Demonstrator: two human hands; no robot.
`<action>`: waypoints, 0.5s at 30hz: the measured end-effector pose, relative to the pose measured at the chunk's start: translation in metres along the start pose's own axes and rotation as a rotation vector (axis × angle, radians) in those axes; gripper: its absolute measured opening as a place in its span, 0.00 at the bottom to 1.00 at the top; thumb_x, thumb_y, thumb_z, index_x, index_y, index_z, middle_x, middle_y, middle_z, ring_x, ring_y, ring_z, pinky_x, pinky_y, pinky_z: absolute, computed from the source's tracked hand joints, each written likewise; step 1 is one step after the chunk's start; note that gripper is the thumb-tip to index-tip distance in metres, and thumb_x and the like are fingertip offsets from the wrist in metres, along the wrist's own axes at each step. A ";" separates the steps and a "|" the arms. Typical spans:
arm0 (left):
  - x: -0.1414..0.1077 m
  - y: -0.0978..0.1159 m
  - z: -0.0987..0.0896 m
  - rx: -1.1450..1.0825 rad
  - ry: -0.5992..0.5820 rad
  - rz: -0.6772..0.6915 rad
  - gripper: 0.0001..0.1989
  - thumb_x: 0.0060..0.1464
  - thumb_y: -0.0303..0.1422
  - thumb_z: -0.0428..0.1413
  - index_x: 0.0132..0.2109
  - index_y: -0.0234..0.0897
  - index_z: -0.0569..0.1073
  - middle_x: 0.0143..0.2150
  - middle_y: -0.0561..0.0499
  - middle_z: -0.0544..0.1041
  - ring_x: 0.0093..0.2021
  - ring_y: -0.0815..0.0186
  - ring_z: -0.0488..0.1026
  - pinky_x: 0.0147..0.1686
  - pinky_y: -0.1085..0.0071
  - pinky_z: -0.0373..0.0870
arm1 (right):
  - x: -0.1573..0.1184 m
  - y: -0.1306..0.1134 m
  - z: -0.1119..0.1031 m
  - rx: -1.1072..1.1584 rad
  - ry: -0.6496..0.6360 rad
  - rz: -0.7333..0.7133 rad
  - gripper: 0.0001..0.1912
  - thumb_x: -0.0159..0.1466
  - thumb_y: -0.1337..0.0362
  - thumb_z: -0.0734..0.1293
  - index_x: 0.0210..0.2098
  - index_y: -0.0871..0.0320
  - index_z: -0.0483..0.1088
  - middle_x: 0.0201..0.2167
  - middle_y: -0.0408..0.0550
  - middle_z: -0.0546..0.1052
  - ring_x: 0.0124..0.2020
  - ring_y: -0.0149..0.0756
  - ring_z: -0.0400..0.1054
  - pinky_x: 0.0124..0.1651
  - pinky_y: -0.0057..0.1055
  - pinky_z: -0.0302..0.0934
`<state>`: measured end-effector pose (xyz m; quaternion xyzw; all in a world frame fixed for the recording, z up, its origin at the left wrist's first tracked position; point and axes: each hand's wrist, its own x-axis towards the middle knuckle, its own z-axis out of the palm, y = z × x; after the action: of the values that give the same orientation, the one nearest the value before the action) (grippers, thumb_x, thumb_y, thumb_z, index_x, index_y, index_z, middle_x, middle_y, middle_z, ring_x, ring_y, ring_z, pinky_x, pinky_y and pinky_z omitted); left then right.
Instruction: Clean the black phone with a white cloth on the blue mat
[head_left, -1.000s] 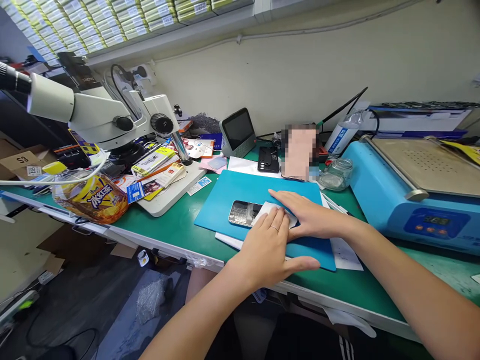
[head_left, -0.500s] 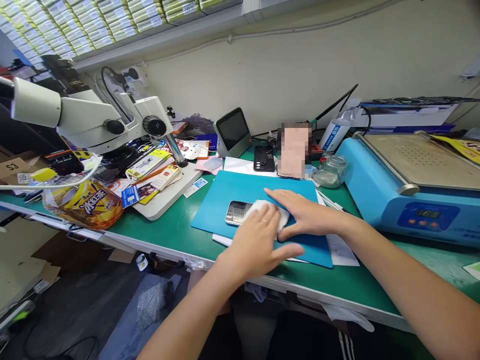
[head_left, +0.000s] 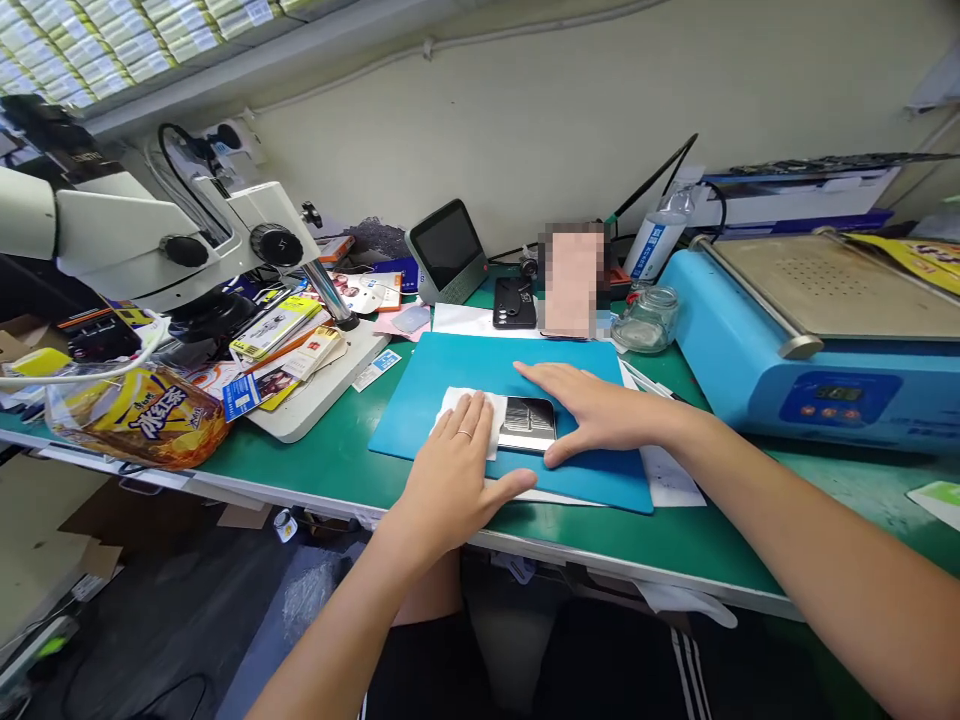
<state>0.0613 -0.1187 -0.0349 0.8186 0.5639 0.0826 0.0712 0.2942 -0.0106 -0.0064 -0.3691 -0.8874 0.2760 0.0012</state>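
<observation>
A smartphone (head_left: 529, 424) lies flat on the blue mat (head_left: 409, 420), its dark glossy face up. My left hand (head_left: 459, 455) presses a white tissue (head_left: 487, 432) over the phone's left end, fingers straight and side by side, thumb stuck out to the right. The tissue and fingers hide that end. At the right end is my right hand (head_left: 592, 408), open, its thumb tip by the phone's lower right corner. Its forefinger stretches over the mat beyond the phone's far edge, and nothing shows in its grasp.
Left stand a microscope (head_left: 127, 240), a bottle of brown drink (head_left: 142, 415) and loose cards. Behind the mat are a black phone (head_left: 514, 303), a smart display (head_left: 448, 250), a glass jar (head_left: 646, 320) and a plastic bottle (head_left: 660, 235). A blue heating plate (head_left: 750, 350) stands right.
My left hand has slid the tissue leftward across the phone, baring its right part. My right hand stays by the right end. The whole view has shifted slightly.
</observation>
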 end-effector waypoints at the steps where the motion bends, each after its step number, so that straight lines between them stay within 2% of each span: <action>1: 0.002 0.007 0.002 -0.006 -0.004 0.015 0.49 0.66 0.62 0.41 0.75 0.23 0.51 0.77 0.34 0.48 0.77 0.48 0.43 0.73 0.50 0.49 | 0.000 0.002 0.001 0.002 0.006 -0.008 0.68 0.51 0.34 0.73 0.77 0.50 0.35 0.77 0.57 0.46 0.75 0.68 0.37 0.72 0.64 0.42; 5: 0.017 0.040 0.006 -0.067 -0.019 0.114 0.53 0.63 0.66 0.37 0.74 0.22 0.52 0.76 0.34 0.49 0.77 0.49 0.41 0.74 0.52 0.46 | 0.002 0.008 0.005 -0.003 0.032 -0.054 0.66 0.52 0.33 0.72 0.77 0.48 0.35 0.77 0.58 0.48 0.75 0.70 0.40 0.70 0.66 0.44; 8: 0.028 0.049 0.005 -0.107 -0.012 0.168 0.52 0.64 0.66 0.35 0.74 0.23 0.51 0.77 0.35 0.49 0.77 0.50 0.42 0.74 0.53 0.44 | 0.002 0.008 0.006 -0.017 0.045 -0.064 0.63 0.55 0.33 0.70 0.76 0.46 0.35 0.77 0.57 0.50 0.74 0.69 0.43 0.69 0.66 0.47; 11: 0.029 0.039 0.004 -0.107 -0.006 0.162 0.50 0.65 0.64 0.35 0.74 0.24 0.52 0.77 0.36 0.50 0.77 0.51 0.43 0.74 0.54 0.45 | 0.002 0.004 0.004 -0.029 0.040 -0.041 0.63 0.55 0.34 0.71 0.77 0.48 0.35 0.77 0.57 0.48 0.75 0.67 0.42 0.70 0.65 0.47; 15: 0.015 0.007 0.003 -0.036 0.040 0.028 0.48 0.66 0.63 0.37 0.74 0.24 0.53 0.76 0.34 0.50 0.77 0.48 0.44 0.74 0.51 0.45 | 0.001 0.000 0.001 -0.036 0.008 0.000 0.67 0.53 0.32 0.71 0.77 0.52 0.36 0.78 0.58 0.45 0.75 0.67 0.40 0.72 0.62 0.45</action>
<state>0.0735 -0.1072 -0.0358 0.8232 0.5522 0.1100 0.0735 0.2935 -0.0105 -0.0078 -0.3702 -0.8923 0.2584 -0.0019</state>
